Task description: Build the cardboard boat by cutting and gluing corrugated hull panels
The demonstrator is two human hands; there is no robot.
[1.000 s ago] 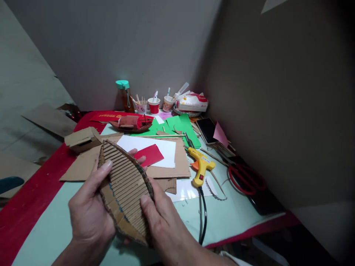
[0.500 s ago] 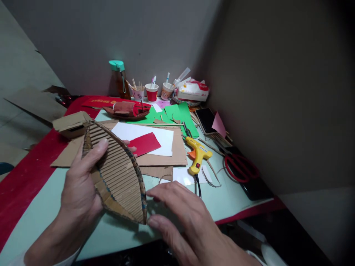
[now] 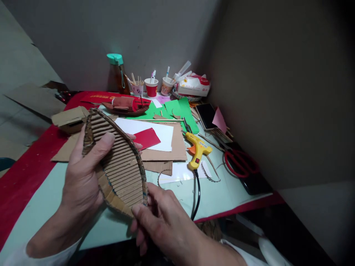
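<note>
As L hand (image 3: pixel 84 177) clasps cardbd pc (image 3: pixel 119 166) | R hand (image 3: pixel 165 218) pinches nr end (image 3: pixel 135 200)

Landmark: we take the red-and-white paper cup (image 3: pixel 151 88), which holds pens. Immediately left of it we record a small pale-pink patterned paper cup (image 3: pixel 137 89) of thin wooden sticks; farther left, a translucent brown bottle with a turquoise lid (image 3: pixel 118 75). Just right of the landmark, we note a peach-coloured printed paper cup (image 3: pixel 166 88) with pens; beyond that, a white-and-red soft plastic packet (image 3: pixel 192 88). Forward and right of the landmark, we log a flat black-screened phone (image 3: pixel 205 115) and a pink paper piece (image 3: pixel 219 120).
</note>
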